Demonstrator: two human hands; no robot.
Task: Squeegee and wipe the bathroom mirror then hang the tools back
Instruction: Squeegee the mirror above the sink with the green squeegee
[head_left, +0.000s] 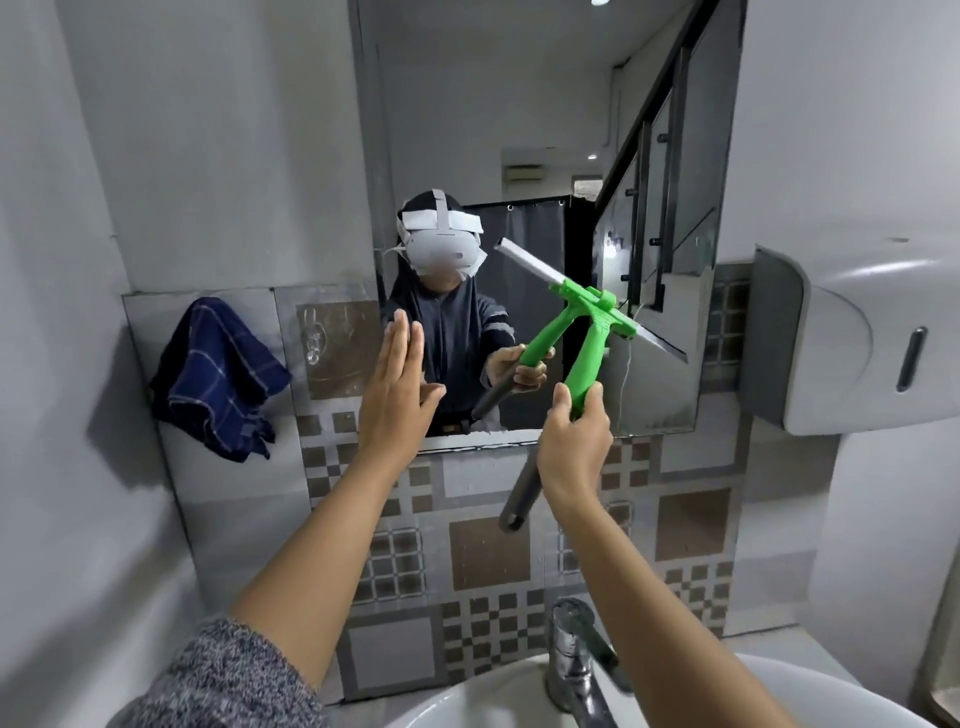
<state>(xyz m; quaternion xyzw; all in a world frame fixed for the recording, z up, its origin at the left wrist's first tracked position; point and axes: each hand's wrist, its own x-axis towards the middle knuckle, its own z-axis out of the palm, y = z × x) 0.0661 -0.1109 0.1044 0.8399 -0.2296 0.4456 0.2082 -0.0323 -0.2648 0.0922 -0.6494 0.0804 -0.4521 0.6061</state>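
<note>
The bathroom mirror (545, 130) hangs on the wall straight ahead. My right hand (574, 447) is shut on the green squeegee (587, 358) by its handle, whose grey end sticks out below my wrist. The squeegee's blade rests slanted against the mirror's lower right part. My left hand (397, 395) is open and flat, fingers together, pressed at the mirror's lower left edge. A dark blue checked cloth (218, 379) hangs on the tiled wall to the left. A clear hook (313, 340) sits bare on the tile between the cloth and the mirror.
A white sink (467, 701) with a chrome tap (574, 660) lies below my arms. A grey and white dispenser (852, 338) juts from the wall at the right. Patterned tiles cover the wall under the mirror.
</note>
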